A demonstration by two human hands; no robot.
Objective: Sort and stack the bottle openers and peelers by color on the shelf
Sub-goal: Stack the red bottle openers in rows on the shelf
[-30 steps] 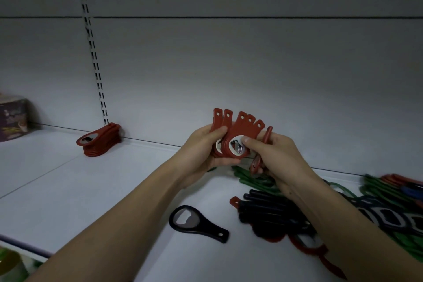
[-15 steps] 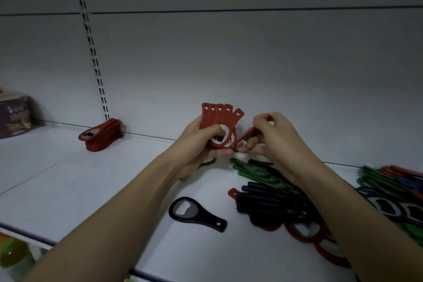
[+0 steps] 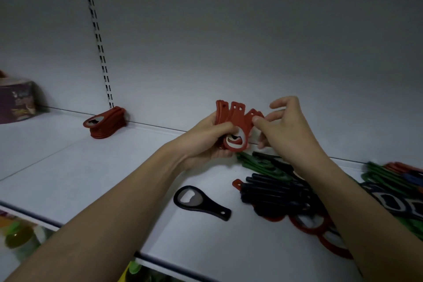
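Above the white shelf (image 3: 96, 167), the left hand (image 3: 206, 139) gripped a fanned bundle of red openers (image 3: 235, 126) while the right hand (image 3: 286, 126) pinched one splayed handle, which wanted squaring flush before joining the red stack (image 3: 105, 122).

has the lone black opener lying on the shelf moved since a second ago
No. The lone black opener keeps its spot and angle on the shelf, just left of the black pile, head pointing left; only the camera shifted.
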